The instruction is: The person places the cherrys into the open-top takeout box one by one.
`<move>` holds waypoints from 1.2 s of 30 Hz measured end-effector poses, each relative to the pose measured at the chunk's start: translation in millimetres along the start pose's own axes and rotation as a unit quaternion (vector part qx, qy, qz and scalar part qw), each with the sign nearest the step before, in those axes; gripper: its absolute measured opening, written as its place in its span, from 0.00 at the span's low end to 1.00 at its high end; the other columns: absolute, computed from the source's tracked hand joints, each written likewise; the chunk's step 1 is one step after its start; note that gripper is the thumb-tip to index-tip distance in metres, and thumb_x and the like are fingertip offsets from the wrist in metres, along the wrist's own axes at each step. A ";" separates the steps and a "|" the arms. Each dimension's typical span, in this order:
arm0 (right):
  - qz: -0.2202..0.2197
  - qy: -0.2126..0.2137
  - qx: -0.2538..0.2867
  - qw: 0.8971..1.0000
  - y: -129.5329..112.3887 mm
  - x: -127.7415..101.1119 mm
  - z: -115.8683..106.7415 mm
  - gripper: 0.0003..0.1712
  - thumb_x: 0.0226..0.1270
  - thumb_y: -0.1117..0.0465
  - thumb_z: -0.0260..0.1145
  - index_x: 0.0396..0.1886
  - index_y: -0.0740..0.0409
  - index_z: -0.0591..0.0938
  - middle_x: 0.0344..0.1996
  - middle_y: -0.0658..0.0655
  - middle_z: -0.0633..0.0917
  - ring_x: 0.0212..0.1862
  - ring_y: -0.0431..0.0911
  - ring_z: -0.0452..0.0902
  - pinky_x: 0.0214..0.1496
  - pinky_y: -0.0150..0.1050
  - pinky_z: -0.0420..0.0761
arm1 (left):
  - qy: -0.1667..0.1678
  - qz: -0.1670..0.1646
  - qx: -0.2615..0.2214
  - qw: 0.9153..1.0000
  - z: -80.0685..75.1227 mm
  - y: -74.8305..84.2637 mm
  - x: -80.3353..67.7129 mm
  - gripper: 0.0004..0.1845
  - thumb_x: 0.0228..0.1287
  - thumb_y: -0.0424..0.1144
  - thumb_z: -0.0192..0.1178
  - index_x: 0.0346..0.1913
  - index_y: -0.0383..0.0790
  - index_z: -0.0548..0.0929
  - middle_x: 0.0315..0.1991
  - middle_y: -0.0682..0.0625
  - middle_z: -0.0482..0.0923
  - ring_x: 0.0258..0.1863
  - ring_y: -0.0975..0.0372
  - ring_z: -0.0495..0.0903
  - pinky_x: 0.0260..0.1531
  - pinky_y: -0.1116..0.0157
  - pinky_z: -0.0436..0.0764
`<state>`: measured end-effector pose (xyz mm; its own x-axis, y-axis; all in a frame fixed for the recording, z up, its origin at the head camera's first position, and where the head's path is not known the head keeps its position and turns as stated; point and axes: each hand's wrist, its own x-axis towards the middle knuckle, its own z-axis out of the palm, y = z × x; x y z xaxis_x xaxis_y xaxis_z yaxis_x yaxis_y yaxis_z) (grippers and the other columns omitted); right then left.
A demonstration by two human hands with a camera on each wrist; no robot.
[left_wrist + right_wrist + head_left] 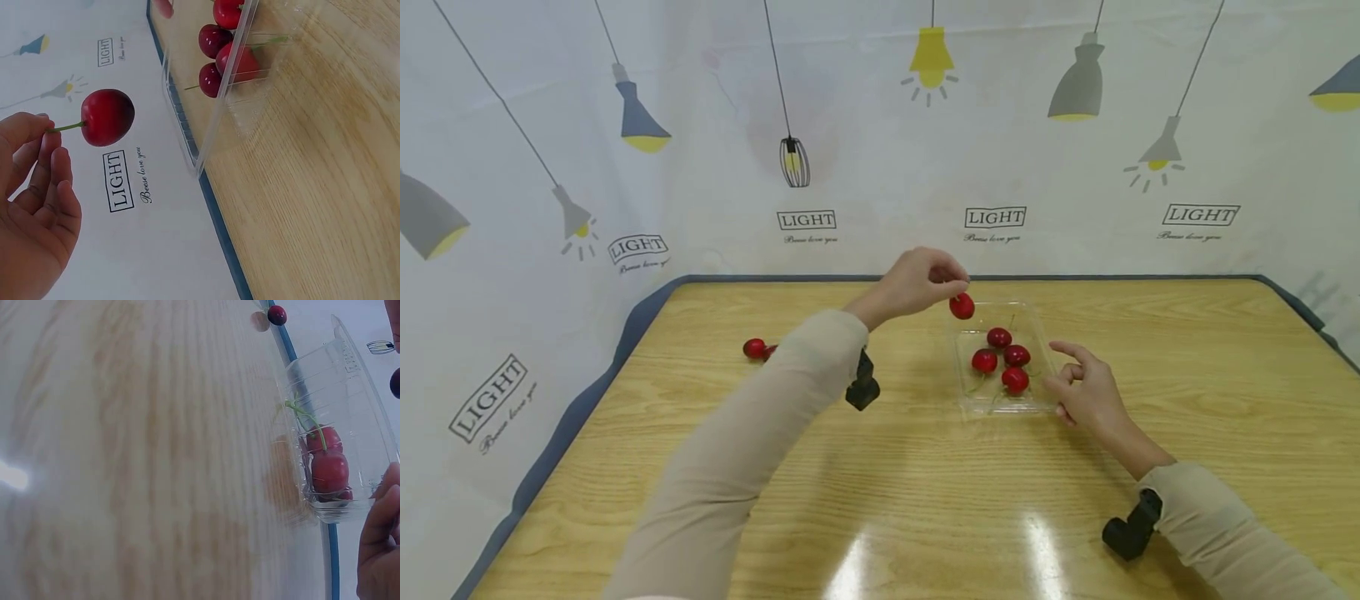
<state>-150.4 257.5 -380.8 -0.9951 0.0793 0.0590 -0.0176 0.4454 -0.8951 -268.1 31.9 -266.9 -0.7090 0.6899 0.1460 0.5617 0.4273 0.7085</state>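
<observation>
My left hand (917, 283) pinches a cherry (107, 117) by its green stem (69, 127). The fruit hangs above the far left part of a clear plastic box (1037, 321). Inside that box lie several dark red cherries (1015, 381), some with stems showing. At the box's right side, my right hand (1090, 396) holds the rim between thumb and bent fingers, its index finger sticking out. In the right wrist view only part of this hand (381, 544) shows, at the box's edge.
On the wooden table (895, 467) to the left lies a loose cherry (754, 348), with another beside it partly hidden by the left sleeve (760, 433). A white curtain (880, 167) printed with lamps hangs behind the table's far edge.
</observation>
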 end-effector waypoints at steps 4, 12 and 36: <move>0.001 0.001 -0.001 1.000 0.4 -0.3 -0.2 0.31 0.59 0.71 0.53 0.63 0.66 0.58 0.15 0.53 0.67 0.09 0.41 0.66 0.10 0.35 0.68 | -0.016 0.002 0.020 1.000 7.9 1.8 3.9 0.09 0.61 0.36 0.55 0.41 0.35 0.80 0.35 0.49 0.79 0.32 0.63 0.76 0.34 0.72 0.73; 0.004 -0.001 0.000 1.000 -0.4 -1.0 -1.2 0.31 0.60 0.71 0.53 0.63 0.66 0.58 0.15 0.53 0.67 0.09 0.42 0.67 0.10 0.36 0.68 | -0.063 0.008 0.037 0.997 31.4 9.1 13.6 0.09 0.61 0.37 0.55 0.40 0.37 0.80 0.36 0.50 0.79 0.35 0.65 0.76 0.36 0.74 0.73; 0.011 0.000 0.002 1.000 -1.4 0.8 0.0 0.31 0.59 0.71 0.53 0.63 0.65 0.58 0.15 0.53 0.68 0.09 0.41 0.66 0.09 0.35 0.68 | -0.041 -0.026 0.016 0.999 46.7 5.8 33.7 0.09 0.61 0.37 0.55 0.39 0.35 0.80 0.31 0.53 0.78 0.31 0.66 0.75 0.32 0.74 0.73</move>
<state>-151.2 256.9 -379.5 -0.9952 0.0898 0.0398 0.0038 0.4401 -0.8979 -268.9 84.9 -290.1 -0.7007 0.7116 0.0525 0.5399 0.4807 0.6910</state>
